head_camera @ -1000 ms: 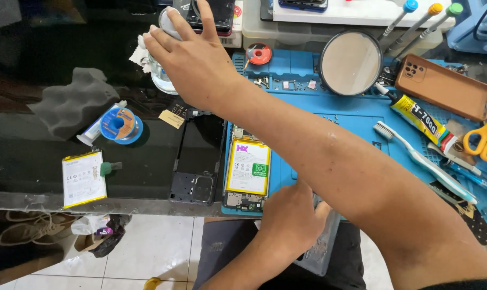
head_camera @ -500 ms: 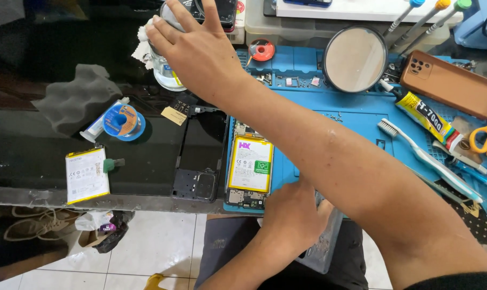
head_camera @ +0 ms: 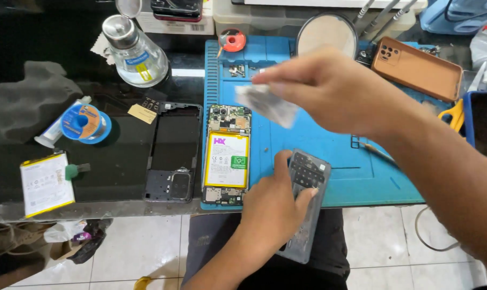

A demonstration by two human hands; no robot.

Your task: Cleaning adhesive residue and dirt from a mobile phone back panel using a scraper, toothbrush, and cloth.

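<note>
My left hand (head_camera: 273, 207) grips a dark grey phone back panel (head_camera: 306, 201) at the near edge of the blue work mat (head_camera: 318, 156), tilted over my lap. My right hand (head_camera: 340, 88) hovers above the mat and pinches a small pale wipe (head_camera: 267, 104), blurred by motion. Left of my left hand an opened phone (head_camera: 227, 156) lies on the mat with a white and yellow battery showing. A black phone frame (head_camera: 173, 153) lies beside it on the dark table.
A glass liquid dispenser bottle (head_camera: 133, 51) stands at the back left. A blue solder spool (head_camera: 85, 122), a loose battery (head_camera: 45, 184) and grey foam (head_camera: 23, 102) lie left. A round mirror (head_camera: 326, 32), brown phone case (head_camera: 415, 67) and yellow scissors (head_camera: 455, 114) sit right.
My right hand has come back from the dispenser bottle at the back left to above the mat, now with the wipe in its fingers. The left hand stays on the back panel.
</note>
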